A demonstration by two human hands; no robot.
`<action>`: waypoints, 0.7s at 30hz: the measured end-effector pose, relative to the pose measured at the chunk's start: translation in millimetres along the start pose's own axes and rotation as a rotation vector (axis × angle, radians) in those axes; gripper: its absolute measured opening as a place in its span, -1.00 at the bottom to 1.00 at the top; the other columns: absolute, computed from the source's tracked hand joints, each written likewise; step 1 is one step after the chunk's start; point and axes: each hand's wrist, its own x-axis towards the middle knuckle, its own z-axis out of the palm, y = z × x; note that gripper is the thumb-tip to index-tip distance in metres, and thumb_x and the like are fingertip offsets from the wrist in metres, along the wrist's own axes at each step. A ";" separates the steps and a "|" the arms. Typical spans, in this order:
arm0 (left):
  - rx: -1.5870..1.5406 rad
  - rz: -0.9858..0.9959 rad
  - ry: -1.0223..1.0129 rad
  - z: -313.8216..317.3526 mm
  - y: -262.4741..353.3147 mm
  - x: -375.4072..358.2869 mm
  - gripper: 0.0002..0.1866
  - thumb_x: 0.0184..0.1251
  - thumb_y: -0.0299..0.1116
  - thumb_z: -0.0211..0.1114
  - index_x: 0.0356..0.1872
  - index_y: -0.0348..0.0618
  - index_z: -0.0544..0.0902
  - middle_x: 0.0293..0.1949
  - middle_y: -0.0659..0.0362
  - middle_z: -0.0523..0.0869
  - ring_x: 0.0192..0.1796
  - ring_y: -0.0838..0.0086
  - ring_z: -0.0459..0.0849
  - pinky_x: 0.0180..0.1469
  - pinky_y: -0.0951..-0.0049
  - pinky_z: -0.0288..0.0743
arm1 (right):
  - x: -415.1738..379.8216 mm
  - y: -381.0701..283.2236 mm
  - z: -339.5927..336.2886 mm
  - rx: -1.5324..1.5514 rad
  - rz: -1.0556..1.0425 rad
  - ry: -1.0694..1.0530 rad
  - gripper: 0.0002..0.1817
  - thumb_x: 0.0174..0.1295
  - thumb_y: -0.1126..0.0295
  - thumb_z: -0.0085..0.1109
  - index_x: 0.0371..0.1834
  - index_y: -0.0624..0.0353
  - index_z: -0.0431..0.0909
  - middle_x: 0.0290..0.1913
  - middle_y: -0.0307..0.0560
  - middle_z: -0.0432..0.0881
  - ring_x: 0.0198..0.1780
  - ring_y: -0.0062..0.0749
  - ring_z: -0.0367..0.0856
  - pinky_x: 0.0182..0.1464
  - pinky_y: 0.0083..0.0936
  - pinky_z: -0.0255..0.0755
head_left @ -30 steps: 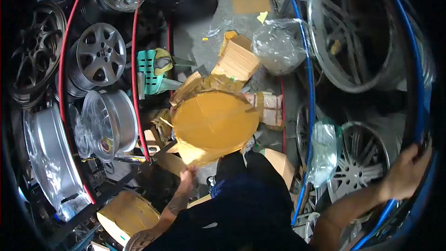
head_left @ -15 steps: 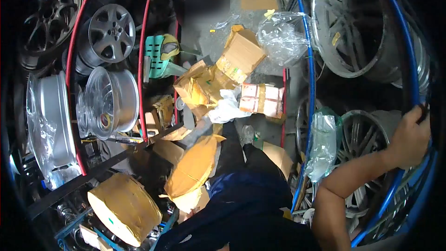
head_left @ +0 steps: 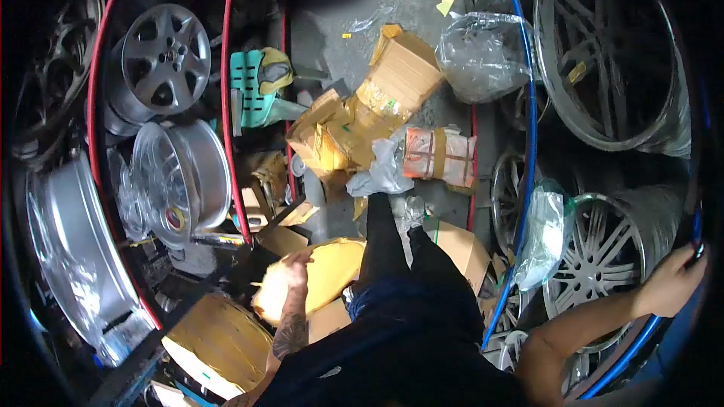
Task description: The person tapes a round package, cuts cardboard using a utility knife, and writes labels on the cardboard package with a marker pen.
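My right hand (head_left: 673, 283) is wrapped round a blue upright post (head_left: 697, 218) at the right edge. On the left, my left hand (head_left: 299, 265) is raised over a wrapped yellow package (head_left: 326, 275), fingers partly spread and nothing seen in them; whether it touches the package I cannot tell. A second round, tape-wrapped package (head_left: 219, 343) lies to the lower left, beside my tattooed forearm. Beyond my legs are torn open cardboard boxes (head_left: 400, 75), a grey plastic bag (head_left: 381, 169) and a taped red-and-white parcel (head_left: 439, 157).
Racks with red posts (head_left: 226, 90) hold wheel rims (head_left: 166, 60) on the left. Blue posts (head_left: 528, 143) and more large rims (head_left: 603, 256) stand on the right. A teal plastic stool (head_left: 247, 87) and a clear plastic bag (head_left: 483, 60) are farther ahead.
My left hand and forearm have come into view over the yellow package. My right hand stays on the post, slightly lower in the picture. The view has shifted a little.
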 end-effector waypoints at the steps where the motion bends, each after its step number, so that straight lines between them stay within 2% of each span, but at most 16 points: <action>1: -0.119 0.027 -0.040 10.2 50.9 8.5 -0.77 0.32 -0.32 0.38 -0.41 -0.29 0.79 -0.43 0.11 0.82 -0.39 0.52 0.68 -0.24 0.41 0.53 | -2.2 7.0 5.7 -0.013 0.022 0.005 -0.58 0.38 -0.13 0.14 0.11 -0.23 0.76 0.02 -0.24 0.81 -0.05 -0.17 0.78 -0.14 -0.24 0.57; 2: -0.048 0.082 -0.095 19.6 96.1 17.8 -0.79 0.33 -0.33 0.40 -0.36 -0.29 0.80 -0.47 0.12 0.81 -0.38 0.52 0.71 -0.22 0.43 0.56 | -4.4 8.8 10.3 -0.016 0.038 0.031 -0.59 0.38 -0.12 0.16 0.07 -0.20 0.77 0.00 -0.26 0.82 -0.08 -0.18 0.78 -0.16 -0.27 0.57; 4: -0.051 0.194 -0.212 36.9 215.1 18.2 -0.79 0.35 -0.34 0.43 -0.21 -0.32 0.79 -0.37 0.06 0.83 -0.34 0.47 0.76 -0.21 0.39 0.61 | -5.1 8.1 11.1 -0.026 0.067 0.072 -0.61 0.36 -0.12 0.18 0.01 -0.18 0.79 -0.10 -0.28 0.82 -0.18 -0.16 0.79 -0.27 -0.24 0.55; 5: -0.160 0.310 -0.213 50.8 254.8 22.6 -0.82 0.32 -0.39 0.44 -0.20 -0.32 0.79 -0.30 0.00 0.83 -0.30 0.34 0.78 -0.15 0.35 0.61 | -5.3 7.6 11.5 -0.031 0.081 0.092 -0.62 0.35 -0.12 0.20 -0.03 -0.17 0.79 -0.15 -0.29 0.83 -0.23 -0.15 0.79 -0.32 -0.23 0.54; 7: -0.086 0.796 -0.321 63.0 338.3 46.2 -0.88 0.25 -0.43 0.47 -0.24 -0.24 0.81 -0.30 0.01 0.80 -0.19 0.09 0.75 -0.06 0.20 0.58 | -4.7 -0.8 8.7 -0.108 0.109 0.123 -0.62 0.35 -0.10 0.22 -0.06 -0.12 0.81 -0.17 -0.25 0.83 -0.25 -0.16 0.79 -0.31 -0.25 0.55; 8: -0.125 0.989 -0.365 76.6 365.3 65.4 -0.84 0.21 -0.41 0.45 -0.20 -0.17 0.80 -0.23 0.07 0.80 -0.12 0.13 0.74 -0.03 0.16 0.54 | -4.8 1.0 5.7 -0.107 0.120 0.142 -0.61 0.34 -0.10 0.22 -0.06 -0.09 0.80 -0.17 -0.21 0.83 -0.25 -0.16 0.79 -0.30 -0.25 0.56; 10: -0.124 1.384 -0.426 97.6 424.9 103.6 -0.82 0.13 -0.38 0.43 -0.22 -0.10 0.77 -0.23 0.15 0.76 -0.08 0.21 0.70 0.00 0.15 0.50 | -6.2 1.4 3.2 -0.089 0.124 0.172 -0.59 0.33 -0.10 0.23 -0.07 -0.04 0.80 -0.17 -0.14 0.83 -0.24 -0.14 0.78 -0.26 -0.24 0.56; 12: -0.085 1.585 -0.546 131.5 450.9 135.5 -0.82 0.05 -0.37 0.42 -0.27 -0.03 0.71 -0.26 0.19 0.70 -0.07 0.24 0.66 0.03 0.14 0.47 | -9.8 -2.6 2.6 -0.047 0.123 0.184 -0.57 0.33 -0.09 0.24 -0.07 0.01 0.79 -0.16 -0.07 0.82 -0.23 -0.12 0.78 -0.22 -0.23 0.57; 14: -0.092 1.718 -0.593 183.4 446.2 155.1 -0.84 0.04 -0.36 0.44 -0.34 -0.02 0.66 -0.35 0.19 0.64 -0.18 0.22 0.64 -0.02 0.12 0.49 | -10.4 -13.3 2.1 0.001 0.129 0.204 -0.55 0.32 -0.09 0.24 -0.07 0.06 0.79 -0.16 0.00 0.82 -0.22 -0.10 0.77 -0.18 -0.22 0.58; 16: 0.056 1.540 -0.719 234.0 403.0 174.4 -0.78 0.12 -0.35 0.35 -0.17 -0.03 0.73 -0.11 0.10 0.71 -0.04 0.13 0.69 0.01 0.13 0.54 | -7.1 -22.8 -1.2 0.054 0.103 0.201 -0.53 0.31 -0.08 0.25 -0.07 0.11 0.78 -0.15 0.07 0.81 -0.21 -0.09 0.77 -0.14 -0.22 0.59; 17: 0.125 1.451 -0.783 259.2 369.1 189.8 -0.72 0.16 -0.34 0.31 -0.09 -0.04 0.77 0.01 0.05 0.75 0.02 0.09 0.71 0.02 0.13 0.57 | -4.7 -20.7 -5.4 0.046 -0.017 0.158 -0.52 0.36 -0.06 0.20 -0.04 0.15 0.75 -0.15 0.13 0.79 -0.20 0.01 0.75 -0.13 -0.17 0.57; 18: 0.039 1.257 -0.782 293.3 312.9 220.1 -0.72 0.21 -0.34 0.27 -0.07 -0.07 0.76 0.01 0.02 0.75 0.03 0.06 0.71 0.03 0.11 0.57 | -2.3 -18.6 -9.5 0.044 -0.137 0.114 -0.52 0.41 -0.04 0.15 0.00 0.19 0.72 -0.15 0.18 0.77 -0.18 0.10 0.73 -0.12 -0.11 0.55; 20: 0.127 1.075 -0.449 309.6 215.4 292.6 -0.62 0.17 -0.34 0.34 0.05 -0.12 0.72 -0.06 -0.06 0.77 -0.04 -0.01 0.75 -0.01 0.07 0.61 | 5.4 -7.2 -9.8 -0.091 -0.064 0.195 -0.39 0.54 -0.13 -0.03 0.07 0.29 0.64 -0.17 0.31 0.72 -0.20 0.28 0.67 -0.14 -0.04 0.51; 21: 0.160 0.962 -0.312 319.3 164.8 329.3 -0.56 0.16 -0.34 0.38 0.11 -0.15 0.70 -0.09 -0.11 0.77 -0.07 -0.04 0.77 -0.03 0.06 0.63 | 8.7 11.5 -8.7 -0.059 -0.087 0.162 -0.32 0.53 -0.19 -0.04 0.09 0.33 0.62 -0.13 0.34 0.72 -0.16 0.24 0.68 -0.10 -0.06 0.51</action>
